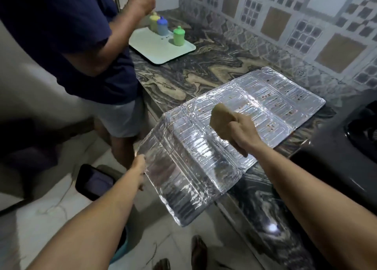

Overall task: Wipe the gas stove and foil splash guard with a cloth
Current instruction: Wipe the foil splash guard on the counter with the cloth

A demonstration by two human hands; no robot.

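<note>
Bystander (67, 37): a second person in a dark shirt stands well beyond the left hand, beside the counter; no part in the wiping.
Left hand (140, 168): fingers curled round the near left edge of the foil splash guard (204, 147), pinching it and holding that panel out past the counter edge.
Foil splash guard: spans between the two hands and beyond; its far panels lie flat on the marbled counter (183, 76), ahead of the right hand, flecked with reddish spots.
Right hand (239, 132): closed round a folded tan cloth (219, 116), which sits just over the middle fold; whether it touches the foil I cannot tell.
Gas stove (346, 147): dark body just to the right of the right hand, only partly in view.
Step in hand: wiping the guard, judged midway, with the far panels still soiled.
Next move: likely pressing the cloth flat and stroking toward the far panels, while the left hand braces the thin foil against buckling.
</note>
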